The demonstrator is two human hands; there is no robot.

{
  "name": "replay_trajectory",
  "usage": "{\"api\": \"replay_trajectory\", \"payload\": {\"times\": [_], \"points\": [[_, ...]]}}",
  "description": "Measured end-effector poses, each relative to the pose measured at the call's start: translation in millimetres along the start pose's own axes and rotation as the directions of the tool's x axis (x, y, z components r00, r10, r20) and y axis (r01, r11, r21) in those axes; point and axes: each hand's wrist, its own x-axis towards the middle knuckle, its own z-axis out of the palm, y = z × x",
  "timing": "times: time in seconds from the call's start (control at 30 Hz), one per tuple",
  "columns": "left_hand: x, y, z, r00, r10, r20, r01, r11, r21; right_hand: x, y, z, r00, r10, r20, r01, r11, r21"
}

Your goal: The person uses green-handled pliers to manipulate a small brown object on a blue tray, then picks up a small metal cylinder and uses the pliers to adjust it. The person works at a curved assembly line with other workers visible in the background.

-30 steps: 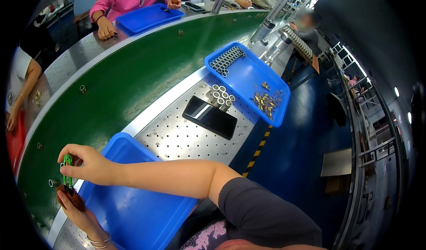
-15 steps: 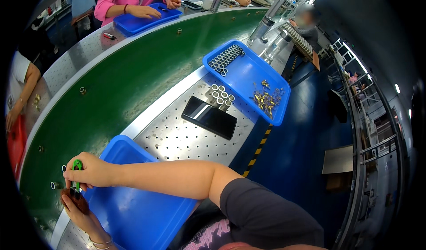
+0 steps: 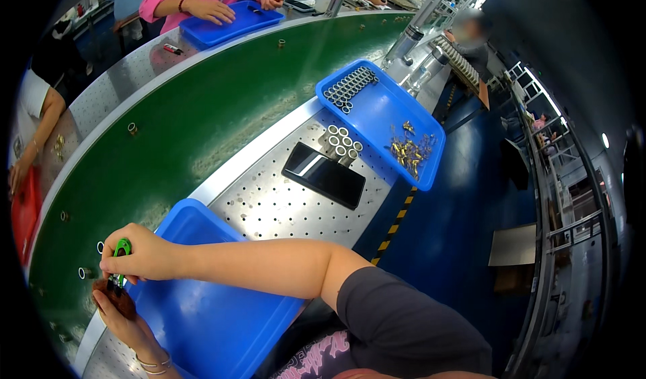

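At the lower left, my right hand [image 3: 138,252] grips small green-handled snips [image 3: 122,249], their dark blades pointing down. Just below, my left hand [image 3: 128,326], with bracelets at the wrist, is closed on a brown, rough-looking rounded piece [image 3: 120,299]. The blades meet the top of that piece; whether they cut into it cannot be made out. Both hands are over the left rim of a blue tray [image 3: 202,325], by the green belt. Two metal rings [image 3: 83,273] stand on the belt beside my right hand.
A black phone [image 3: 324,175] lies on the perforated metal table [image 3: 259,207], near several upright metal sleeves [image 3: 341,141]. Another blue tray [image 3: 383,103] holds rows of rings and a heap of brass-coloured parts [image 3: 410,154]. Across the green belt [image 3: 195,110], co-workers sit at another tray [image 3: 229,26].
The whole view has shifted slightly. My hands stay together on the snips and brown piece, with the snips tilted a little differently. Across the belt, the co-worker's hands have moved.
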Motion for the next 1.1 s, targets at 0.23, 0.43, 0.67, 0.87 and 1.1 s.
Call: {"api": "replay_trajectory", "payload": {"times": [0.23,0.43,0.67,0.87,1.1], "points": [[3,0,3,0.99,-0.018,-0.141,0.019,1.0,0.007,0,3,3,0.998,-0.054,-0.031,0.054,0.999,-0.01],[5,-1,-9,0.999,-0.033,-0.024,0.033,0.999,0.001,-1,-2,0,0.998,-0.042,-0.047,0.042,0.999,-0.002],[2,-3,-2,0.997,-0.041,-0.071,0.042,0.999,0.012,-1,3,-2,0.992,-0.075,-0.101,0.076,0.997,0.006],[-4,-3,10,0.994,-0.077,-0.072,0.079,0.996,0.027,-1,2,0,0.997,-0.043,-0.07,0.041,0.999,-0.021],[1,-4,-2,0.998,-0.055,0.035,0.056,0.998,-0.018,-1,1,0,0.999,-0.026,-0.028,0.026,1.0,0.013]]}}
